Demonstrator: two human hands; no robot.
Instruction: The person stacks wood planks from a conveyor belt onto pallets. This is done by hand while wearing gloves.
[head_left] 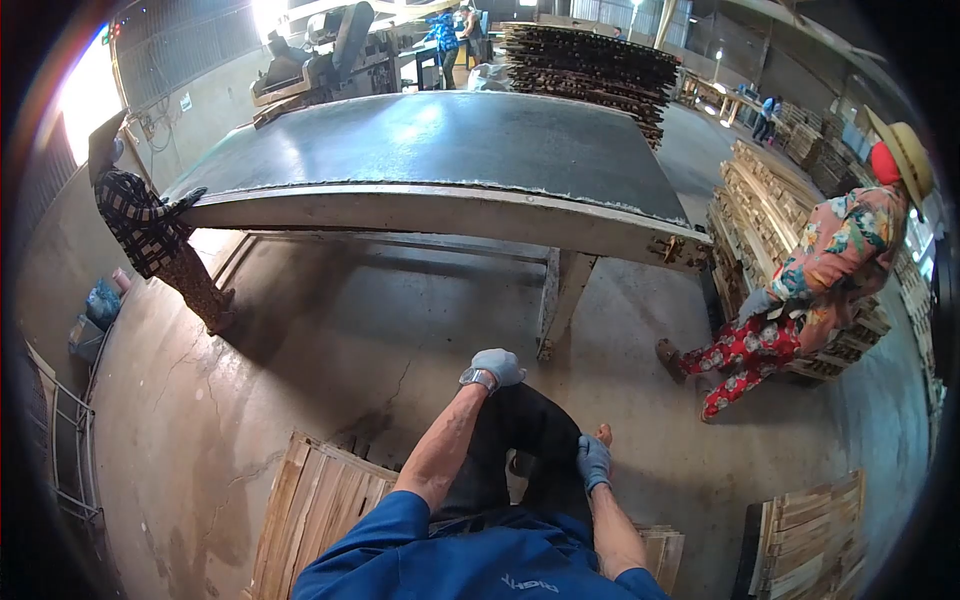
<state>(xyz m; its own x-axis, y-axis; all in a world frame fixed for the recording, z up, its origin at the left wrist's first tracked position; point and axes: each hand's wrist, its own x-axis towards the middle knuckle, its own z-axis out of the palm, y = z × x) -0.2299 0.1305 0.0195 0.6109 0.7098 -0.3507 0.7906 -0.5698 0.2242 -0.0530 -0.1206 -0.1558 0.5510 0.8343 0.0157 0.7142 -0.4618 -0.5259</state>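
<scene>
My left hand, in a light grey glove with a watch at the wrist, rests on the knee of my dark trousers. Its fingers curl over the knee and are too small to read clearly. Lower and to the right, my right hand, in a grey-blue glove, lies against the side of my other leg, fingers pointing down. No object shows in either hand. Ahead of my knees stands a large table with a dark, shiny top.
One person stands at the table's left end, touching its edge. Another person in floral clothes is at the right beside stacked boards. Wood piles lie at my left and right. A tall stack stands behind the table.
</scene>
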